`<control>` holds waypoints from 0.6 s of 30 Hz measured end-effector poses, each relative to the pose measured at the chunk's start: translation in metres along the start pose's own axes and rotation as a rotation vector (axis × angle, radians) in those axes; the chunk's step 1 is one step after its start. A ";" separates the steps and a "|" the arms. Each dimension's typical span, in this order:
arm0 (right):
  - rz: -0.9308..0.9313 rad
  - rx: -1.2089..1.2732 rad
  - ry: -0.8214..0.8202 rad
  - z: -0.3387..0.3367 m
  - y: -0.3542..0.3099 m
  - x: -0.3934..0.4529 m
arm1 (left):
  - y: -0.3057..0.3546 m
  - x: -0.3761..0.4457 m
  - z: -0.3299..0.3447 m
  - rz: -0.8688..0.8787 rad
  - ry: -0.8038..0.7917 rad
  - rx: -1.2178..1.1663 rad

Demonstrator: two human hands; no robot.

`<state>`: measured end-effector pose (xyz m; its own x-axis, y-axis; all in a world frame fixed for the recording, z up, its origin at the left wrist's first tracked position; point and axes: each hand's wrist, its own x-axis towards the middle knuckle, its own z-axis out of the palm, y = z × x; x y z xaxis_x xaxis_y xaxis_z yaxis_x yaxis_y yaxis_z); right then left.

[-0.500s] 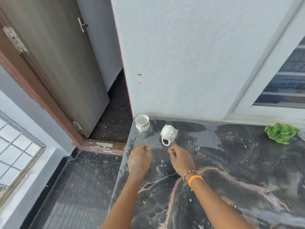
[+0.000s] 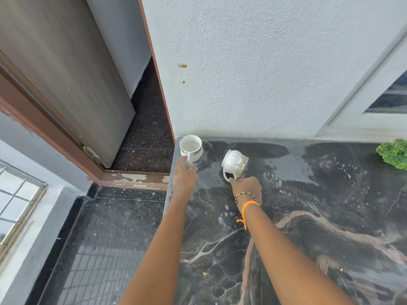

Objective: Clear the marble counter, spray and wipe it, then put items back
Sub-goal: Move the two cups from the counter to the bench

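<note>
Two white cups sit at the far left corner of the dark marble counter. The upright cup stands at the corner by the wall. My left hand reaches it and its fingers are at the cup's handle. The second cup, ribbed with a gold-patterned band, lies tipped on its side. My right hand pinches its handle from below. Beaded and orange bands circle that wrist. Wet specks and streaks cover the counter around the cups.
A green leafy plant sits at the counter's far right by the window frame. The white wall backs the counter. Left of the counter edge drops a dark tiled floor, with an open door beyond.
Both hands moved forward from the bare counter to the cups. My left hand reached the upright cup's handle and my right hand took the tipped cup's handle.
</note>
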<state>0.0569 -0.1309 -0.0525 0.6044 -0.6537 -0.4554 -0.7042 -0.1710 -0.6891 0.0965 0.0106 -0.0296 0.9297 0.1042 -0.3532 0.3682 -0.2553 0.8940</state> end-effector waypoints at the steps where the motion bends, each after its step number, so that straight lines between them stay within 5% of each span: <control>1: 0.004 -0.004 0.013 0.001 -0.001 0.002 | 0.000 0.003 0.000 0.003 0.003 0.017; 7: -0.026 0.071 0.046 0.000 0.000 0.001 | -0.010 0.005 0.003 0.111 -0.059 0.106; 18: -0.069 0.536 -0.130 -0.039 0.029 -0.013 | -0.026 -0.061 0.029 0.173 -0.096 0.170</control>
<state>0.0144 -0.1559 -0.0447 0.7072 -0.5522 -0.4416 -0.3935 0.2115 -0.8946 0.0305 -0.0170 -0.0393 0.9719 -0.0449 -0.2311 0.1916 -0.4197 0.8872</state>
